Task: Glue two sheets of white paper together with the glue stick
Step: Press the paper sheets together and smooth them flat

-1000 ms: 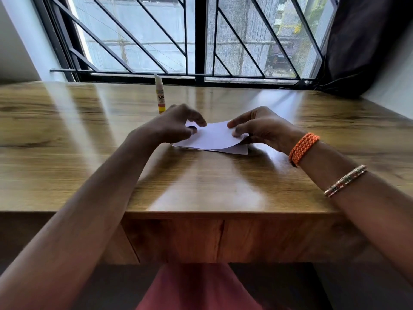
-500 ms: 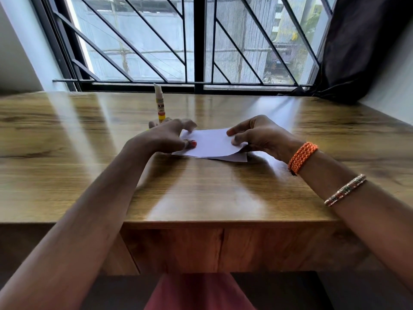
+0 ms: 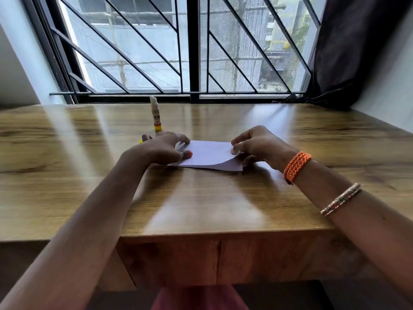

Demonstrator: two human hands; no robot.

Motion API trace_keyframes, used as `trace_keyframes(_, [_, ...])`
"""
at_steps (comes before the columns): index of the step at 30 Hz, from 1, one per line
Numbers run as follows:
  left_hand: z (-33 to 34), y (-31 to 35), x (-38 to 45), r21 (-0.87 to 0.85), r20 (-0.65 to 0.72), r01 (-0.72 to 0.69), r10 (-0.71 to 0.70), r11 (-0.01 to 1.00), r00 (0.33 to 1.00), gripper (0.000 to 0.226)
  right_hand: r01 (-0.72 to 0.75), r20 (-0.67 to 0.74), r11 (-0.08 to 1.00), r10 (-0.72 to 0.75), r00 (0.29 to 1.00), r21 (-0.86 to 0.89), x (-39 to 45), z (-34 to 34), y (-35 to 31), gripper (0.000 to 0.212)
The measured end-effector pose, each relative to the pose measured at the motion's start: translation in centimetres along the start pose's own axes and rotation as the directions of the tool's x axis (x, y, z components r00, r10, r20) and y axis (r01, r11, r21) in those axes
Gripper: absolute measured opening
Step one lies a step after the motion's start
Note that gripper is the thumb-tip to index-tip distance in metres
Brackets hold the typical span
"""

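The right hand (image 3: 259,146) has its grip closed on the near right corner of the top sheet of white paper (image 3: 207,153), thumb and fingertips pinching it so that the corner curls up off the sheet beneath. The left hand (image 3: 161,148) has no pinch on anything: it lies palm down with its fingers bent and spread, and its thumb and fingertips press on the left edge of the same stack. The lower sheet of white paper (image 3: 232,167) shows as a shaded strip along the near edge and at the right corner, flat on the wooden counter (image 3: 201,209). The stack lies between the two hands, touching both, about midway across the counter. The glue stick (image 3: 156,117) stands upright with its cap off, beyond the left hand and near it but apart, towards the barred window (image 3: 192,52). A small bit of yellow (image 3: 140,141) peeks out just past the left hand's knuckles; what it is cannot be told. The right forearm wears an orange braided wristband (image 3: 296,166) and a thin bangle (image 3: 340,199).
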State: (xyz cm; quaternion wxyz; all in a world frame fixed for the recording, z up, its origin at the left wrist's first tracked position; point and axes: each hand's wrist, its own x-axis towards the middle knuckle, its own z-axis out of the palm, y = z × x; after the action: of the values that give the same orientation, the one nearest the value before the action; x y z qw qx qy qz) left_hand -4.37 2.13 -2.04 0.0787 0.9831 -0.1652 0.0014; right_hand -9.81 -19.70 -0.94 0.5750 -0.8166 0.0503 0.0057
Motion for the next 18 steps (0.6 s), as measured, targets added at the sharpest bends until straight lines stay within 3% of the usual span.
trace_keyframes(5, [-0.09,0.07,-0.1,0.017,0.002,-0.001,0.001,1.0,1.0,0.047,-0.001,-0.034,0.997,-0.002,0.999,-0.078,0.25,-0.07,0.11,0.013])
trace_keyframes(14, [-0.3,0.32,-0.32,0.035,0.036,0.011,-0.013,0.999,0.999,0.047,0.018,0.023,0.946,-0.011,1.0,-0.323,0.55,-0.33,-0.02,0.042])
trace_keyframes(18, [-0.02,0.5,0.01,0.063,0.039,0.028,-0.031,0.998,0.999,0.041,0.073,-0.022,0.917,-0.089,0.996,-0.391,0.62,-0.2,0.52,0.03])
